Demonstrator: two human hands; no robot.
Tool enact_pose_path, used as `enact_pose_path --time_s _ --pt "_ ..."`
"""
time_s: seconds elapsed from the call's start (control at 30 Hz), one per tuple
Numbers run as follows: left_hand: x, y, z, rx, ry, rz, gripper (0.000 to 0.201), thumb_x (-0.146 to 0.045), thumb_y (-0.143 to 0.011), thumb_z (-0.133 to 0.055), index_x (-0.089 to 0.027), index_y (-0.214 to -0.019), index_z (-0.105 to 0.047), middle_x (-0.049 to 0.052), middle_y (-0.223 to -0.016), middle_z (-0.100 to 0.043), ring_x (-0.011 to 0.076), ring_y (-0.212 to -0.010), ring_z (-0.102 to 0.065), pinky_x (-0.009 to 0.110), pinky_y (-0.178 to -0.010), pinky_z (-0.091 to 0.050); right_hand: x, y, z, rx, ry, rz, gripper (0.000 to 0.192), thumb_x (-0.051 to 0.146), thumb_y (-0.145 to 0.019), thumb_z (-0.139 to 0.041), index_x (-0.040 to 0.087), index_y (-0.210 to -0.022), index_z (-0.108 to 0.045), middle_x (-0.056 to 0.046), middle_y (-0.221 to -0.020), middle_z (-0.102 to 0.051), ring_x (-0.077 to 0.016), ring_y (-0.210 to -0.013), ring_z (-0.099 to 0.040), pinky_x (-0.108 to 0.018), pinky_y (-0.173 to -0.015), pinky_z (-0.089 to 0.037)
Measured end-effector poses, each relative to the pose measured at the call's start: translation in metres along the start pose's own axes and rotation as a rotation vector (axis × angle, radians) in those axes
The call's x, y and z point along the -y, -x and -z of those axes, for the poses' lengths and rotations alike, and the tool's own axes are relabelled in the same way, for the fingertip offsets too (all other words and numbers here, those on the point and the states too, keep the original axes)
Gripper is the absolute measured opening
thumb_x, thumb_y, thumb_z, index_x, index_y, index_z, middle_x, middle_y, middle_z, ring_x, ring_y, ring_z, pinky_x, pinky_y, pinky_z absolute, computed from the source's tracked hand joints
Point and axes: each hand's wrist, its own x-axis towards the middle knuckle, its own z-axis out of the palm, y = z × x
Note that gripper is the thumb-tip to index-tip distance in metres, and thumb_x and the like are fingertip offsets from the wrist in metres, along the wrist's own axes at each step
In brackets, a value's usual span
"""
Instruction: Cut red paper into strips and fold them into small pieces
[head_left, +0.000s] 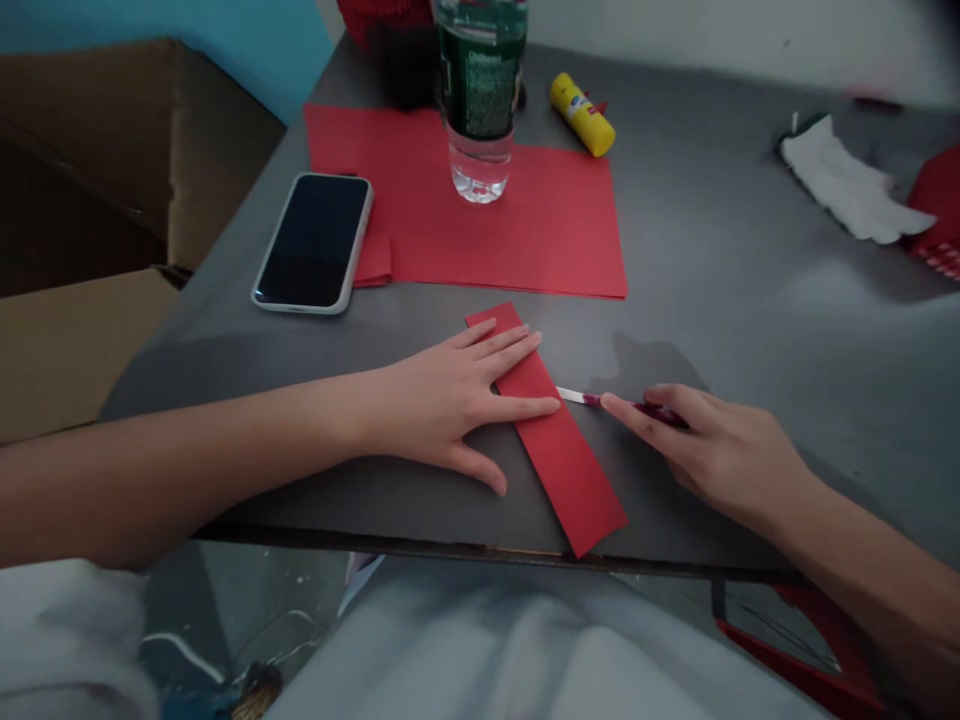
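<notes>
Head view: one red paper strip (559, 450) lies slantwise near the front edge of the grey table (735, 270). Left hand (450, 400) lies flat on its upper half, fingers spread, gripping nothing. Right hand (712, 450) is closed around one craft knife (622, 403), blade tip just beside the strip's right edge. Behind: one large red sheet (540, 220), one phone (315, 243), one water bottle (480, 90), one yellow glue stick (582, 114), one white tissue (851, 185).
</notes>
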Motion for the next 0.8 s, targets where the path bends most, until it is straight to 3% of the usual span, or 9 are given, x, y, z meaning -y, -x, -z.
enact_pose_path --time_s 0.5,0.8 --pt "0.000 0.000 0.000 0.003 0.012 0.014 0.078 -0.067 -0.071 -0.060 -0.028 -0.136 -0.042 0.014 -0.152 -0.018 0.0378 -0.138 -0.017 0.053 -0.110 -0.017 -0.016 -0.037 -0.013 0.002 -0.010 0.047 0.048 0.012 -0.086 -0.039 0.028 -0.130 -0.050 -0.004 -0.091 -0.060 -0.0129 -0.071 -0.053 -0.024 -0.055 -0.033" --pt "0.001 0.002 -0.003 0.015 0.012 0.003 0.086 -0.070 -0.074 -0.053 -0.020 -0.141 -0.035 0.017 -0.152 -0.013 0.0358 -0.140 -0.010 0.047 -0.112 -0.015 -0.015 -0.031 -0.014 -0.044 0.013 0.048 0.046 0.011 -0.086 -0.040 0.027 -0.127 -0.053 -0.004 -0.089 -0.058 -0.0104 -0.069 -0.052 -0.021 -0.053 -0.032"
